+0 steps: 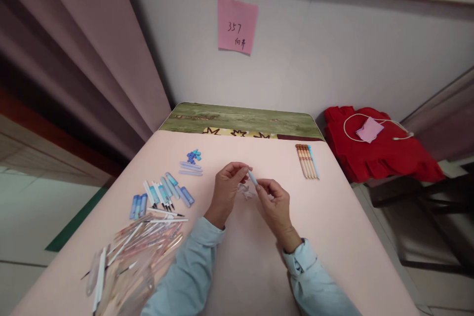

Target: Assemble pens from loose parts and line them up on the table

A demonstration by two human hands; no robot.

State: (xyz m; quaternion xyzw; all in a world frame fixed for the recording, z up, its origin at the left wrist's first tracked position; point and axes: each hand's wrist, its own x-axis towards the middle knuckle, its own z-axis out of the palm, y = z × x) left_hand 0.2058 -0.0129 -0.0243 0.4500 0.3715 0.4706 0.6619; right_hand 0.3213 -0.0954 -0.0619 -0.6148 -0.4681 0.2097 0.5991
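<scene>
Over the middle of the table, a slim light-blue pen part (252,177) is held at a slant between my two hands. My left hand (226,187) pinches its upper end, and the fingertips of my right hand (274,203) close round its lower end. Small whitish translucent pieces (244,191) lie on the table just below and between the hands; their exact kind is unclear. Left of my left hand are a little heap of blue parts (193,156) and several thin lilac pieces (190,169).
Blue pen barrels (138,206) and white black-tipped refills (99,281) lie at the left, beside a pile of clear and pinkish plastic parts (148,244). Several assembled pens (306,162) are lined up at the far right. A red cloth (374,158) with a cable sits beyond the pink-covered table (333,256).
</scene>
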